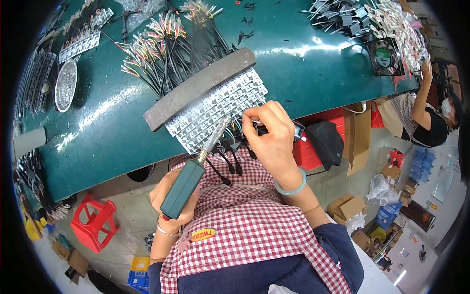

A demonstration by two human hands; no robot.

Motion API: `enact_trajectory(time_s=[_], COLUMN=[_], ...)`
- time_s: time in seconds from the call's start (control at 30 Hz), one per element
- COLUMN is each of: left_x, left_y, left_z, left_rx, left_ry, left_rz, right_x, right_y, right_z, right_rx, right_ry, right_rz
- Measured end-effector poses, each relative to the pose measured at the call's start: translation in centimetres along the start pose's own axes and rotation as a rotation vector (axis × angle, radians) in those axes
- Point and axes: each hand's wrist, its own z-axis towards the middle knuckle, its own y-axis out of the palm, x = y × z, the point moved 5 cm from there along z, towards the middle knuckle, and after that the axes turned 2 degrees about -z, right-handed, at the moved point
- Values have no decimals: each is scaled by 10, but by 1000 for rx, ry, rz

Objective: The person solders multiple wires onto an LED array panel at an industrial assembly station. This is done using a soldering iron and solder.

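Note:
My left hand (171, 198) is wrapped round the green handle of a soldering iron (183, 189). Its pale, wrapped shaft slants up and right to the front edge of a panel of small white circuit boards (215, 108). At that edge, close to the iron's tip, my right hand (274, 139) pinches what looks like a thin wire, mostly hidden by the fingers. A grey curved bar (200, 88) lies across the panel's far side. Short black cables with plugs (226, 181) hang from the near edge over my checked apron. A small blue-white piece (298, 131) shows beside my right hand.
Bundled black cables with stripped coloured ends (166, 44) lie beyond the bar. An oval metal dish (65, 85) sits at left, a black fan (385, 57) at right beside piled white wires (399, 29). A red stool (94, 223) stands below; a co-worker (426, 115) is at far right.

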Motion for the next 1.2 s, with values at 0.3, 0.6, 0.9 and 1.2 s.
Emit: enact_trajectory(time_s=[0.3,0.6,0.9,1.2], left_x=[-1,-4,-1,7], left_y=[2,4,5,-4], left_z=[0,-1,-1,-1], left_rx=[12,-5,-2,18], left_ry=[20,21,51,105], left_rz=[-25,-51,-17,10], right_x=[-2,-2,-3,-3], right_y=[0,1,0,1], right_z=[1,1,2,3], right_rx=[-13,5,-17,-9], right_ry=[-10,-43,-54,-58], right_rz=[17,-1,-16,-23])
